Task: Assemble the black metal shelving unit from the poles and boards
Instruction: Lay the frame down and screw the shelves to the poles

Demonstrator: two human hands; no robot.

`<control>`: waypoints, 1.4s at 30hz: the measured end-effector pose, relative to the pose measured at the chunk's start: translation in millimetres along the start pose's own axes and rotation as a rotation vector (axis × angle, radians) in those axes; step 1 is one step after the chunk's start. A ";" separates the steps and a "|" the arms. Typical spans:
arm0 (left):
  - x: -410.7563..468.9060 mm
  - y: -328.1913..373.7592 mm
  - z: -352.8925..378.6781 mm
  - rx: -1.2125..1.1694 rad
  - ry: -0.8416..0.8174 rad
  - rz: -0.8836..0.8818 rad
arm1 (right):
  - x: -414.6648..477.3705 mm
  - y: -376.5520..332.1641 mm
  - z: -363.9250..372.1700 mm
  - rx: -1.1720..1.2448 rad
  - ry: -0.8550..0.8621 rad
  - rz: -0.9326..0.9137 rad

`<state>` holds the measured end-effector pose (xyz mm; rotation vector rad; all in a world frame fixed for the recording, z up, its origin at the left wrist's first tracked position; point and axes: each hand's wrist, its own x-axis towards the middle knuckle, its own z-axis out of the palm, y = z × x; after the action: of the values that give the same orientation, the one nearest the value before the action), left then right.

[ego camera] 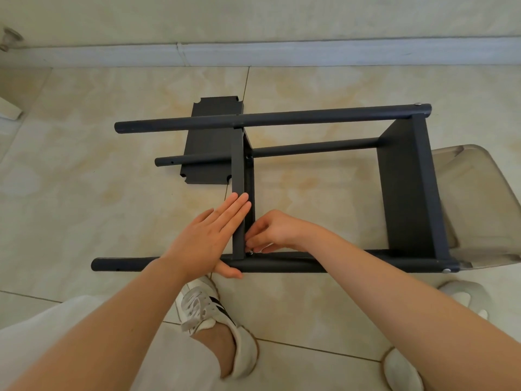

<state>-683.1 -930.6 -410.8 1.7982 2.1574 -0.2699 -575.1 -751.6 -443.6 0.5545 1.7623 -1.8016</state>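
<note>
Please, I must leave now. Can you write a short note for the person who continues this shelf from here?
Left hand: flat against the middle board, thumb on the near pole.
Right hand: pinches a screw where that board meets the pole.
Done: end board sits at the near pole's right end, screw head showing.
To do: tighten this screw, then mount the spare board lying on the floor behind.

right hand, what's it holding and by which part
The right hand pinches a screw where the board meets the near pole; by which part is hidden.
</note>
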 end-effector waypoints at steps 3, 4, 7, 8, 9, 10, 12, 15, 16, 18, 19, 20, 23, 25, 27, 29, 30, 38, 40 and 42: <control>-0.7 1.3 -1.0 0.004 -0.025 -0.007 | 3.9 3.3 -3.2 0.045 -0.047 0.021; -0.6 2.0 -1.4 0.002 -0.034 -0.008 | 4.7 4.2 -4.3 0.056 -0.058 0.022; 0.4 2.4 -2.2 0.003 -0.048 -0.008 | 7.4 4.3 -6.7 0.072 -0.091 0.013; 0.4 2.2 -2.3 0.002 -0.051 -0.006 | 8.5 4.0 -6.6 0.074 -0.099 0.012; 0.5 2.2 -2.3 0.001 -0.054 -0.006 | 9.8 3.7 -6.2 0.070 -0.103 0.010; 1.0 1.8 -1.9 0.002 -0.053 -0.006 | 11.1 3.4 -5.6 0.061 -0.103 0.007; 2.3 2.0 -2.1 0.009 -0.056 -0.006 | 12.0 3.6 -4.4 0.048 -0.104 0.009; 2.1 4.2 -2.2 0.034 -0.063 -0.006 | 10.2 5.0 -4.8 0.065 -0.127 0.035; 2.2 4.6 -2.2 0.040 -0.062 -0.006 | 9.7 5.3 -4.8 0.057 -0.131 0.042; 2.5 4.6 -2.5 0.046 -0.065 -0.008 | 9.3 5.1 -4.4 0.031 -0.130 0.054; 2.5 4.5 -2.8 0.051 -0.070 -0.010 | 9.1 4.9 -3.5 0.020 -0.131 0.059; 2.4 4.3 -2.9 0.055 -0.071 -0.013 | 9.1 4.7 -2.2 0.014 -0.134 0.062; 2.8 4.4 -3.3 0.054 -0.072 -0.015 | 9.1 3.8 -0.1 0.014 -0.141 0.076; 2.9 4.6 -3.4 0.054 -0.077 -0.017 | 9.7 3.4 -0.2 0.006 -0.137 0.085; 2.8 4.7 -3.6 0.043 -0.077 -0.020 | 10.5 3.3 -0.2 -0.003 -0.138 0.093; 2.9 4.4 -4.0 0.035 -0.075 -0.022 | 11.1 3.1 -0.6 0.001 -0.142 0.109; 2.7 4.6 -4.1 0.037 -0.079 -0.023 | 11.3 3.3 -0.9 0.009 -0.146 0.120; 3.3 4.7 -4.5 0.025 -0.080 -0.020 | 11.9 10.2 -5.5 0.113 -0.200 0.144; 3.8 4.6 -4.0 0.028 -0.077 -0.024 | 12.8 10.8 -5.6 0.124 -0.203 0.145; 4.3 4.7 -3.6 0.033 -0.081 -0.028 | 13.3 11.4 -5.4 0.143 -0.212 0.149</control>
<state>-679.6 -924.5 -408.7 1.7454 2.1350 -0.3804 -578.4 -747.4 -461.2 0.5157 1.4226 -1.8185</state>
